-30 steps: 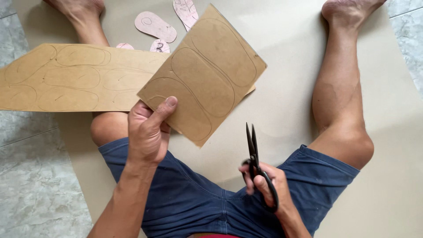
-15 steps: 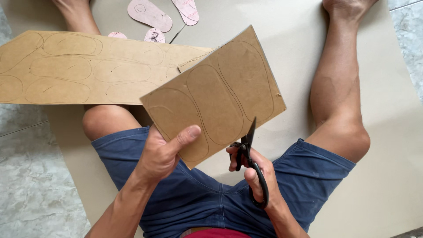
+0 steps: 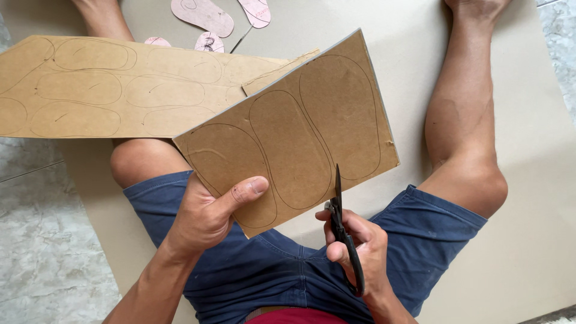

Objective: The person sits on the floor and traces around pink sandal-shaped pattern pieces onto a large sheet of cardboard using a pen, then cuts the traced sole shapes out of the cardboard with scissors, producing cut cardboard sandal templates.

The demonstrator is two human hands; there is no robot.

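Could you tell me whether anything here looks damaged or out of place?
Only slightly: the large cardboard sheet has a rough, ragged edge at its right end. Otherwise the held cardboard piece, the scissors and the pink templates look fine.

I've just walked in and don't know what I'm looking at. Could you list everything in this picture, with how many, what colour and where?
Cardboard piece: one, brown, three sole outlines drawn on it, held above the lap.
Large cardboard sheet: one, brown, more sole outlines, lying at the left across the left knee.
Sole templates: four in sight, pink, on the mat at the top.
Scissors: one pair, black, blades at the held piece's lower edge.
Mat: one, beige, under the person.
Floor: grey marbled tiles, at the left.
Shorts: blue.
Legs: two, bare, spread apart.
Left hand: grips the cardboard piece.
Right hand: holds the scissors.
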